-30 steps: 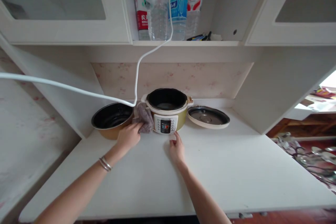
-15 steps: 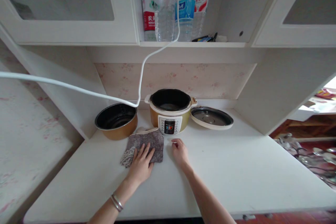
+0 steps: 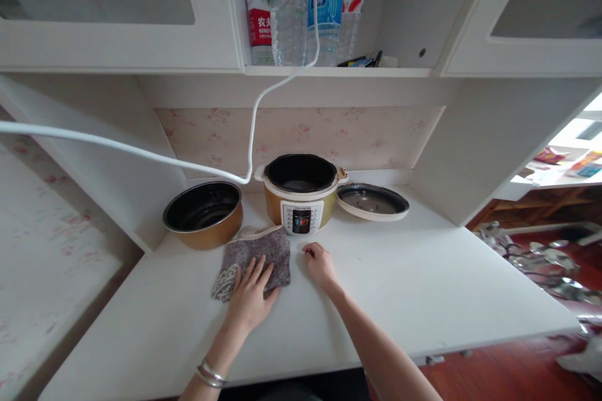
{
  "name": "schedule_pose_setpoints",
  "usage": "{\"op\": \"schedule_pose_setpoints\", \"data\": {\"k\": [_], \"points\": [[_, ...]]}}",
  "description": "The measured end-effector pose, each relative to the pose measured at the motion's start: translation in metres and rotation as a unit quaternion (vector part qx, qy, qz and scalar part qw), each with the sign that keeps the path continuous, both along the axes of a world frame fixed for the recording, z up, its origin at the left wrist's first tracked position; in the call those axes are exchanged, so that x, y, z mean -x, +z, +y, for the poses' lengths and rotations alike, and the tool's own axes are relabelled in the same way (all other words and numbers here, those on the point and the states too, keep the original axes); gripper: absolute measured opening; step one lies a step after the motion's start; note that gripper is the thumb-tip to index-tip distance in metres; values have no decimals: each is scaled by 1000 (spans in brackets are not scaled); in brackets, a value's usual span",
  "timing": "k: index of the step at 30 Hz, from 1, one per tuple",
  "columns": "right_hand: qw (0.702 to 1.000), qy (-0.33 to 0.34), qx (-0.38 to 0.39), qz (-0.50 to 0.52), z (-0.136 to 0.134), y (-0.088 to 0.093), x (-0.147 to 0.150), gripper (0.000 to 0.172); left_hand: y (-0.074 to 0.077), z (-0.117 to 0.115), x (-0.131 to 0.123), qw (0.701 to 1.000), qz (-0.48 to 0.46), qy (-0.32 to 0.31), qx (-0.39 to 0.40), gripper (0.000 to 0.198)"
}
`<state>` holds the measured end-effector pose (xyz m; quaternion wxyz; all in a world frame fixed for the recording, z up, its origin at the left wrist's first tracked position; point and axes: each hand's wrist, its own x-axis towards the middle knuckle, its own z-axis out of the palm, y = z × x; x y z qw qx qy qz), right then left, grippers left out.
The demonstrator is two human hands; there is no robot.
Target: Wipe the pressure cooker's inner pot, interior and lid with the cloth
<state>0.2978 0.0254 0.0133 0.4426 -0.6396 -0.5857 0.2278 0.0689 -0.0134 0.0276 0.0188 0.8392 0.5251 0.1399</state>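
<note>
My left hand lies flat with fingers spread on a grey-brown cloth, which rests on the white counter. To its right, my right hand rests on the counter with its fingers curled; what they hold, if anything, is too small to tell. Just behind the hands stands a gold and white cooker without its lid, its dark inside showing. A gold-sided pot with a black interior is left of it, beside the cloth. The round lid lies inner side up at the cooker's right.
A white cable hangs across the view in front of the cupboard. Plastic bottles stand on the shelf above. White side panels bound the counter left and right. Beyond the right panel are cluttered shelves and metal objects.
The camera view has shifted slightly, so the cabinet and cooker appear a little higher and further left. Both hands keep nearly the same places by the cloth and cooker.
</note>
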Motion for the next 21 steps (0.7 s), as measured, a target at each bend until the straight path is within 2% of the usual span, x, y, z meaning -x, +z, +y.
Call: {"op": "schedule_pose_setpoints", "data": {"k": [6, 8, 10, 12, 13, 16, 18, 19, 21], "points": [[982, -15, 122, 142, 8, 13, -5, 23, 9, -11, 33, 999, -22, 7, 41, 53], [981, 2, 128, 144, 5, 24, -1, 23, 16, -14, 49, 995, -56, -1, 78, 52], [986, 36, 112, 122, 2, 39, 10, 22, 26, -13, 66, 982, -131, -3, 134, 48], [988, 83, 82, 97, 2, 57, 29, 20, 38, -5, 84, 949, -258, 37, 178, 43], [987, 108, 71, 95, 6, 67, 40, 20, 45, 2, 94, 920, -338, 76, 182, 42], [972, 153, 102, 146, 29, 96, 78, 28, 62, 32, 124, 796, -553, 219, 112, 42], [960, 158, 144, 179, 54, 113, 103, 42, 71, 56, 144, 737, -614, 279, 56, 43], [957, 157, 157, 185, 67, 121, 115, 48, 74, 67, 153, 726, -619, 297, 41, 42], [957, 156, 160, 186, 92, 136, 135, 55, 79, 88, 167, 742, -593, 311, 22, 41]]}}
